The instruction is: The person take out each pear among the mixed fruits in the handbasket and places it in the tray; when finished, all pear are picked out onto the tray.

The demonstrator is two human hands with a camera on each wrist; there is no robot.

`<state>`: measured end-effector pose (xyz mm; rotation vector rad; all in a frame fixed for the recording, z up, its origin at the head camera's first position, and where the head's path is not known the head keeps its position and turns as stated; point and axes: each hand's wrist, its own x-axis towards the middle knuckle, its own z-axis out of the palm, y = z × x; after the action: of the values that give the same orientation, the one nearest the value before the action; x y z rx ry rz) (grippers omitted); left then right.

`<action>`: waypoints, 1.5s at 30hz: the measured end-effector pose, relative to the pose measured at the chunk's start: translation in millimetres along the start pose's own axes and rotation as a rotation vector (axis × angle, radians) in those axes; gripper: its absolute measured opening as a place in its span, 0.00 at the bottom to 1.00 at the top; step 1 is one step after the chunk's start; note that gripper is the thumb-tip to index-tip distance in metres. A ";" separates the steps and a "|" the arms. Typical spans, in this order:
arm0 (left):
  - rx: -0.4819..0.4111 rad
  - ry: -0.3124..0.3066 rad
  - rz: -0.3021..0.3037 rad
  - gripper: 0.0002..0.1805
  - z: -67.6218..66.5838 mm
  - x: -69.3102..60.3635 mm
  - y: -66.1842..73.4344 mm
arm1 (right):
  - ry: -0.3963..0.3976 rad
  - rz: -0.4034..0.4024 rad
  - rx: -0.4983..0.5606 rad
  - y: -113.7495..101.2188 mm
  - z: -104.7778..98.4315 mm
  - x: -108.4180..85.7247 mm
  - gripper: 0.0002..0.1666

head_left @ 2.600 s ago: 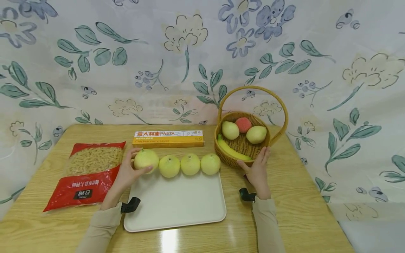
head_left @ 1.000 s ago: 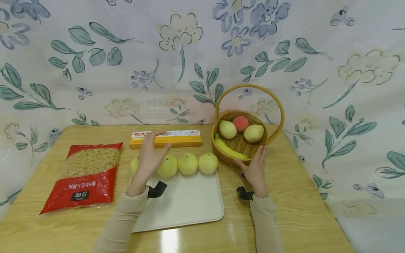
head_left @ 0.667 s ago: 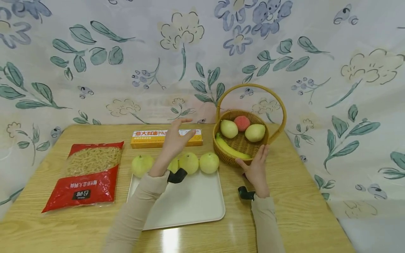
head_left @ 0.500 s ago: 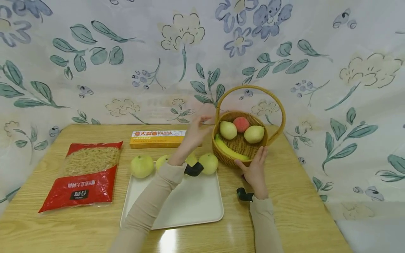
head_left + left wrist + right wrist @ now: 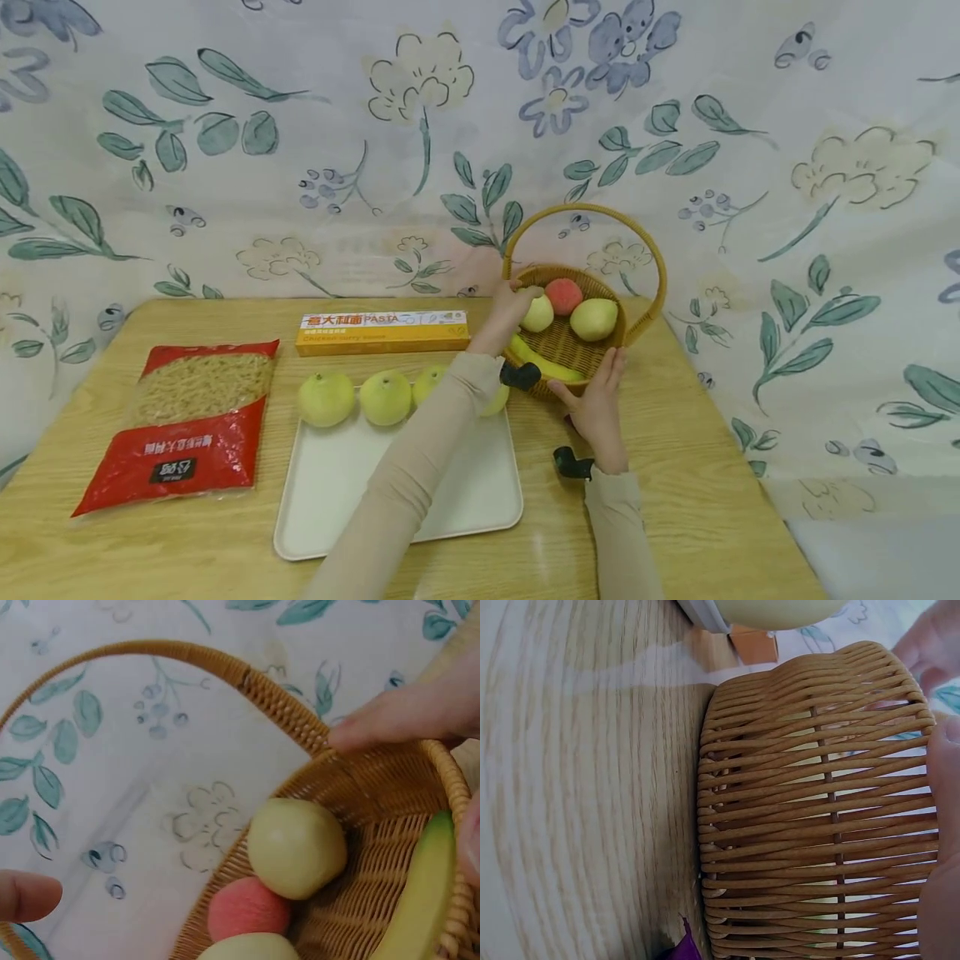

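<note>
My left hand (image 5: 504, 317) reaches over the left side of a wicker basket (image 5: 625, 332), its fingers near the left pear (image 5: 537, 314), partly covering it. In the left wrist view one of its fingers (image 5: 26, 896) shows apart from the fruit. My right hand (image 5: 600, 412) rests against the basket's near rim, thumb and fingers spread; one finger touches the handle's base. Inside lie a red peach (image 5: 563, 297), a second pear (image 5: 594, 319) and a banana (image 5: 555, 369), which my left wrist partly covers.
Round yellow-green fruits (image 5: 326, 398) line the far edge of a white tray (image 5: 337, 500), partly behind my left sleeve. A pasta box (image 5: 382, 333) lies behind them. Left of the tray is a red pasta bag (image 5: 183, 417). Something purple (image 5: 684, 946) lies beside the basket.
My left hand has moved off the leftmost yellow-green fruit and swept right, over the tray and pasta box, to the basket. That fruit stays on the tray. My right hand keeps its place.
</note>
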<state>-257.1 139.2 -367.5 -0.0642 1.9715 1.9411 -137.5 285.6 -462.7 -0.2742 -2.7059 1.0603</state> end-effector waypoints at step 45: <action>0.216 0.061 -0.037 0.43 41.3 70.5 -46.2 | 0.021 0.004 0.022 -0.6 2.2 1.9 0.71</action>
<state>-299.9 193.0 -431.4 -0.1037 2.1911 1.7115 -140.0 284.2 -463.6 -0.2855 -2.6745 1.0809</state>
